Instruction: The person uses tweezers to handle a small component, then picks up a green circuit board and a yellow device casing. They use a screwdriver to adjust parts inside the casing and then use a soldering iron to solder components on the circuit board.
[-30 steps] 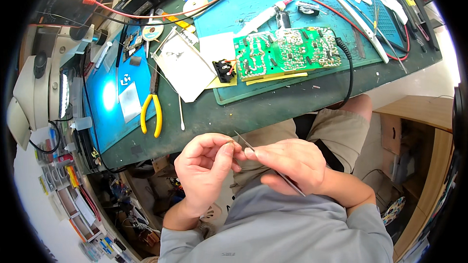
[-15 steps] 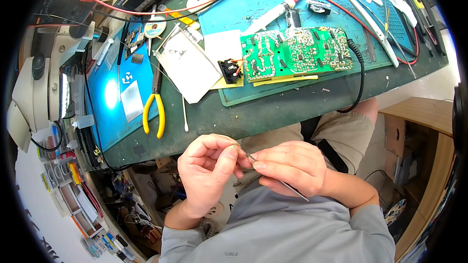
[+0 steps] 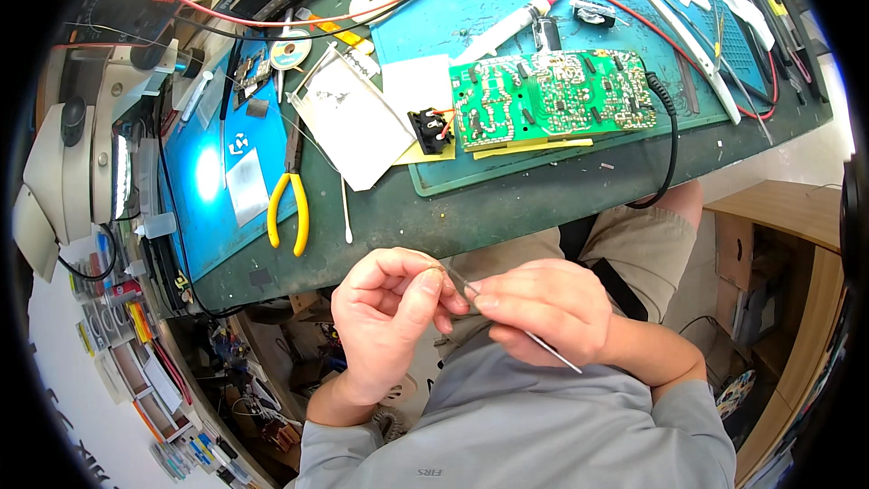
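Below the bench's front edge, my left hand (image 3: 389,326) pinches something tiny between thumb and forefinger, too small to name. My right hand (image 3: 548,312) grips a thin metal tool (image 3: 563,356), whose front end meets the left fingertips. On the bench above both hands lie a green circuit board (image 3: 554,98) with a black cable, yellow-handled pliers (image 3: 299,226), a cotton swab (image 3: 347,217) and a white sheet (image 3: 353,127).
A microscope (image 3: 72,172) and an orange meter (image 3: 118,9) occupy the left. Blue mats (image 3: 407,27) carry a syringe (image 3: 507,27), wires and tools. A wooden cabinet (image 3: 769,217) stands at right below the bench (image 3: 407,226).
The thin tool and my right hand have shifted slightly right, with the tool's tip drawn closer to my left fingertips. The bench appears slightly shifted rightward in the picture.
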Demonstrator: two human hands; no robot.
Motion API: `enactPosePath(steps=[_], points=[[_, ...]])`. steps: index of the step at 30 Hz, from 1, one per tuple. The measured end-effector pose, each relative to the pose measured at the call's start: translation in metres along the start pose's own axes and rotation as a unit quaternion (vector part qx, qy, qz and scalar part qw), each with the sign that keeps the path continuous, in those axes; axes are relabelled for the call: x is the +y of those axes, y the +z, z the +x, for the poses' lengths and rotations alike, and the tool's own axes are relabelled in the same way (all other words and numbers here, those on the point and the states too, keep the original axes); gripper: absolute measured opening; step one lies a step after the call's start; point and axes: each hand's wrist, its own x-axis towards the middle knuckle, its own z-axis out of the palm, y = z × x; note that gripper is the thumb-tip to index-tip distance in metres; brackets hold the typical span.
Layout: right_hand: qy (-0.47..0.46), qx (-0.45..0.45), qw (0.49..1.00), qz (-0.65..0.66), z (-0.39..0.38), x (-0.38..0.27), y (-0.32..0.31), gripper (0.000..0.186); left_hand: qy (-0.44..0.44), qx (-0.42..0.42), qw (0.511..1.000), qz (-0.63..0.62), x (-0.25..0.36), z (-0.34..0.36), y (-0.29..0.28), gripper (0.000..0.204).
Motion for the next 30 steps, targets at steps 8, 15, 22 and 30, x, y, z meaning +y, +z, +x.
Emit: enactPosePath(steps=[8, 15, 22, 30], points=[[0.004, -0.001, 1.000, -0.005, -0.0008, 0.0017, -0.0003, 0.035, 0.000, 0.004, 1.000, -0.003, -0.0005, 0.0002, 0.0012, 0.006], [0.000, -0.002, 1.000, -0.012, -0.0006, 0.0033, 0.0013, 0.035, -0.001, 0.005, 1.000, -0.003, 0.0001, 0.0002, 0.0011, 0.006], [0.001, -0.004, 1.000, -0.013, 0.0004, 0.0009, 0.0010, 0.033, 0.006, 0.004, 1.000, -0.007, -0.0006, -0.0002, 0.0018, 0.006], [-0.001, -0.006, 1.000, -0.015, 0.0020, -0.0010, -0.0004, 0.033, 0.005, 0.002, 1.000, -0.005, 0.0006, -0.0003, 0.0035, 0.006]])
